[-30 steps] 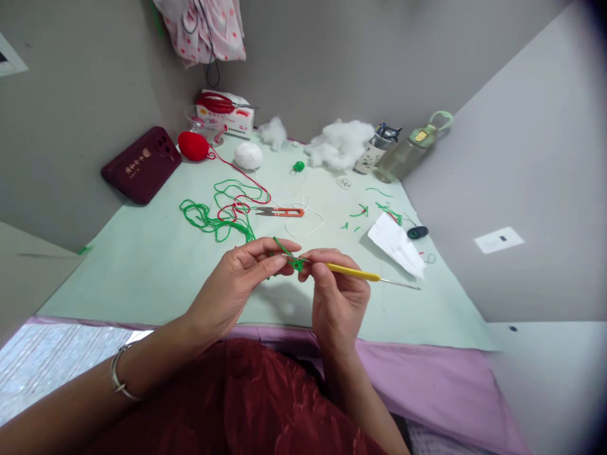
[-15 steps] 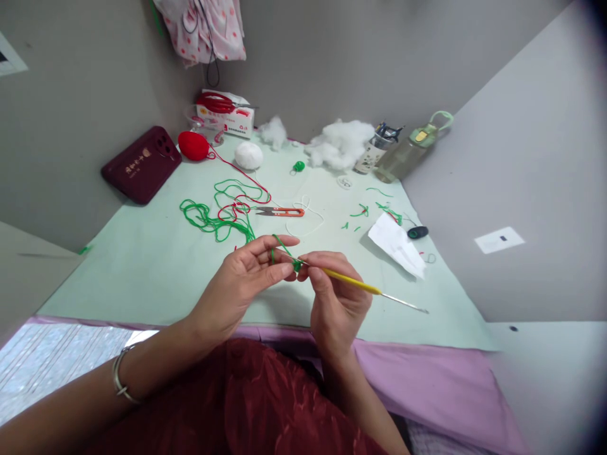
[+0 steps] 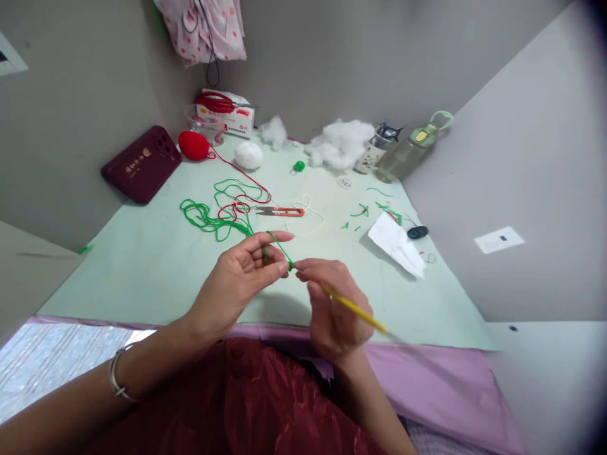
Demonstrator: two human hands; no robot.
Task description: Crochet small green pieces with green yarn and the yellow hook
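My left hand [image 3: 237, 273] pinches a small green crochet piece [image 3: 291, 266] between thumb and a finger. Green yarn [image 3: 281, 245] runs taut from its raised index finger down to that piece. My right hand [image 3: 339, 306] is closed around a yellow-handled crochet hook [image 3: 356, 308], whose tip meets the green stitches. The hook's back end is smeared by motion. Beyond the left hand lies a loose tangle of green yarn [image 3: 202, 218] on the table. Orange thread snips [image 3: 281, 212] rest just past my fingers.
A red yarn ball [image 3: 193, 146], a white yarn ball [image 3: 248, 155] and white stuffing [image 3: 341, 144] stand toward the back. A maroon phone [image 3: 141, 165] leans at the left. On the right are a white paper [image 3: 396, 245], green scraps and a bottle [image 3: 403, 158].
The crochet hook has tilted, its back end swinging down toward me as my right hand rotates. My left hand and the green piece have shifted slightly left.
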